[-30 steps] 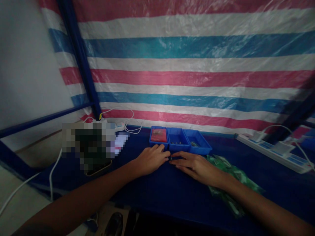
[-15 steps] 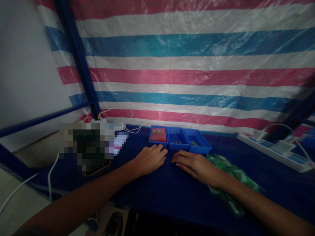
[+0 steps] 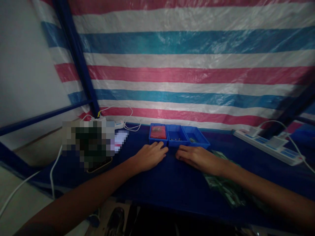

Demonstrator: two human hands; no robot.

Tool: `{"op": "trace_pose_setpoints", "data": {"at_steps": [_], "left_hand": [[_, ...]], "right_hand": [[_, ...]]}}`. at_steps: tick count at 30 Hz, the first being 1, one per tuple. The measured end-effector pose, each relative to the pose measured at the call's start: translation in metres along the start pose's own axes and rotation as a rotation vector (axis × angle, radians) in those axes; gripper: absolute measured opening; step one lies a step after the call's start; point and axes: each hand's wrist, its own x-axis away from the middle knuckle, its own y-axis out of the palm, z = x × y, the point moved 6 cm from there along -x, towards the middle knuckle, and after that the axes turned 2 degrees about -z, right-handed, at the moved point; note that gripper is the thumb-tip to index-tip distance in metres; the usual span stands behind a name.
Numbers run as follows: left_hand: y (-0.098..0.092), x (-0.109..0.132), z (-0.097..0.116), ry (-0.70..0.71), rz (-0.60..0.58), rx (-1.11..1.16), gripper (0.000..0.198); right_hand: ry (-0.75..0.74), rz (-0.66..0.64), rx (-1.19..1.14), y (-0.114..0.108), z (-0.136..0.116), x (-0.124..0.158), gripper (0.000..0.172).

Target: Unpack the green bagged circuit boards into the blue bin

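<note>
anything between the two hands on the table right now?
No. In the head view the left hand and right hand lie flat, apart, with only bare dark blue table cover between their fingertips. The three blue bins sit just behind.

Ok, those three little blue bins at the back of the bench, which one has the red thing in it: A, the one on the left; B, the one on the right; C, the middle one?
A: the red thing lies in the left bin, just beyond the left hand; the middle bin and right bin show only small dark bits on blue floors.
</note>
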Motion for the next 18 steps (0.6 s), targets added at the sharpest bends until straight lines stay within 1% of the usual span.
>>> {"op": "trace_pose_setpoints", "data": {"at_steps": [3,11,14,18], "left_hand": [[0.000,0.001,-0.001,0.000,0.014,-0.003,0.017],[0.000,0.001,-0.002,-0.014,0.008,0.000,0.015],[0.000,0.001,-0.002,-0.017,-0.003,-0.003,0.015],[0.002,0.000,-0.002,-0.021,-0.001,-0.006,0.015]], "right_hand": [[0.007,0.001,-0.011,-0.001,0.005,-0.002,0.021],[0.028,0.065,-0.136,0.004,0.020,-0.004,0.014],[0.041,0.089,-0.149,0.006,0.024,-0.004,0.013],[0.078,0.135,-0.200,0.003,0.025,0.000,0.010]]}}
